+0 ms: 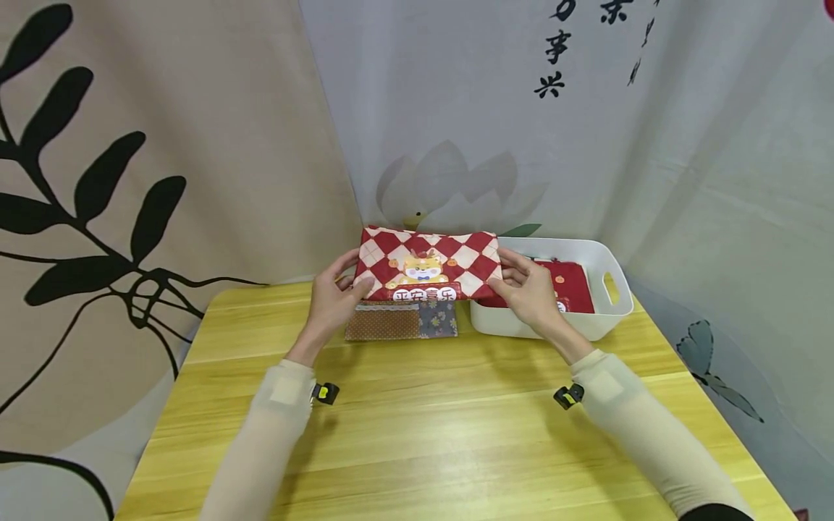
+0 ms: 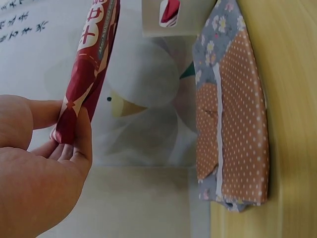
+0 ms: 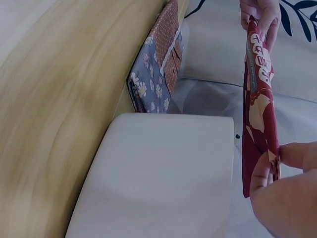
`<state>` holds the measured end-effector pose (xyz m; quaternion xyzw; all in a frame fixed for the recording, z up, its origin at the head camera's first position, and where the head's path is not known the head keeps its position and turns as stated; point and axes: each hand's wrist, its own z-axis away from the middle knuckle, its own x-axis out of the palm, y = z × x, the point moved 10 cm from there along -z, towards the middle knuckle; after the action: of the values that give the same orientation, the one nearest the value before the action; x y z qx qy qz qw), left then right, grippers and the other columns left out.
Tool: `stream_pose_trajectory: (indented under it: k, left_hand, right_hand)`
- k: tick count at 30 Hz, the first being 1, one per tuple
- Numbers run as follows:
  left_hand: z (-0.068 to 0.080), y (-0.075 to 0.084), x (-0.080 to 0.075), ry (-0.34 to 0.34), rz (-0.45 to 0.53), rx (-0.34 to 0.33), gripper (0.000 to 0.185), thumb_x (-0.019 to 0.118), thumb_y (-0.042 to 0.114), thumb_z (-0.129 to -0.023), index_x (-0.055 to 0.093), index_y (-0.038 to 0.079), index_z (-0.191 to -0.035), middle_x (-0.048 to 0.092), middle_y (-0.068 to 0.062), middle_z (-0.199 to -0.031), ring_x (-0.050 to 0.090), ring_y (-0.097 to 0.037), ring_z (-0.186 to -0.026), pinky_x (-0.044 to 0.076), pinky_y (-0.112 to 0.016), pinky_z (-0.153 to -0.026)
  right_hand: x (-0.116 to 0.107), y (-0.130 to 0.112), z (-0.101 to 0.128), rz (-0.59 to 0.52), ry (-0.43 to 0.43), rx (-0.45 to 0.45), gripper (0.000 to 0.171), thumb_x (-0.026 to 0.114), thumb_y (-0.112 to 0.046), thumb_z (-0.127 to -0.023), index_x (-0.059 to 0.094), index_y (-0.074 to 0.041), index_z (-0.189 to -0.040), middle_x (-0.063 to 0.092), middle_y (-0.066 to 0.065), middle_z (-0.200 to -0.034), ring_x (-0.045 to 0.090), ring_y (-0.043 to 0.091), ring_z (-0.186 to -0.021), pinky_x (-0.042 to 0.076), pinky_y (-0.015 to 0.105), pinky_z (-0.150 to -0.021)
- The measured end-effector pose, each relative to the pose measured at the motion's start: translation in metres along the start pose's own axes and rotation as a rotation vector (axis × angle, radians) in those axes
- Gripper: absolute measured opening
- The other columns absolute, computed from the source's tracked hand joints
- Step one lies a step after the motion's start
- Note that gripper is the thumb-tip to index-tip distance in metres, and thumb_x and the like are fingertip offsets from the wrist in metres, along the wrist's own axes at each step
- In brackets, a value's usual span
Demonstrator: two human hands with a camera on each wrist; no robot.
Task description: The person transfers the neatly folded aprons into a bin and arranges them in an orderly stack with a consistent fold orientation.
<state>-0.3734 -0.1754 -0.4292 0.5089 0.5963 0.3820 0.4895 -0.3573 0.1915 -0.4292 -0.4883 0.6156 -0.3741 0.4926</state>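
Both hands hold up a folded red-and-cream checkered cloth (image 1: 430, 262) with a cartoon animal and white lettering on it. The left hand (image 1: 334, 295) pinches its left end between thumb and fingers. At the opposite end, the right hand (image 1: 529, 291) pinches the other edge. Beneath the raised cloth, a folded cloth with brown polka-dot and grey floral parts (image 1: 391, 323) lies on the table. In the right wrist view the checkered cloth (image 3: 260, 99) appears edge-on, as a thin folded stack held between the two hands.
A white plastic bin (image 1: 619, 293) with a handle hole stands at the back right, partly behind the right hand. Red folded fabric (image 1: 573, 286) lies inside it. The wooden table (image 1: 443, 434) ends near a printed curtain (image 1: 260, 145) at the back.
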Motion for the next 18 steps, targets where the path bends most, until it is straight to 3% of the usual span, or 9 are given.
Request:
stream_pose_trajectory:
  k: [9, 18]
  left_hand:
    - [0.001, 0.003, 0.015, -0.037, 0.020, -0.025, 0.065, 0.075, 0.004, -0.107, 0.054, 0.017, -0.168, 0.058, -0.014, -0.169, 0.073, -0.041, -0.136, 0.068, -0.019, -0.085]
    - [0.001, 0.009, 0.028, -0.060, 0.030, 0.001, 0.064, 0.075, 0.005, -0.107, 0.055, 0.017, -0.167, 0.059, -0.013, -0.168, 0.074, -0.040, -0.136, 0.067, -0.019, -0.082]
  right_hand:
    - [-0.016, 0.000, 0.005, 0.018, 0.026, 0.001, 0.065, 0.081, -0.003, -0.102, 0.059, -0.004, -0.163, 0.072, 0.032, -0.144, 0.070, -0.004, -0.099, 0.059, 0.005, -0.087]
    - [-0.030, -0.002, 0.008, 0.045, 0.040, -0.002, 0.064, 0.081, -0.003, -0.101, 0.060, -0.004, -0.162, 0.068, 0.027, -0.153, 0.068, -0.005, -0.102, 0.057, 0.003, -0.091]
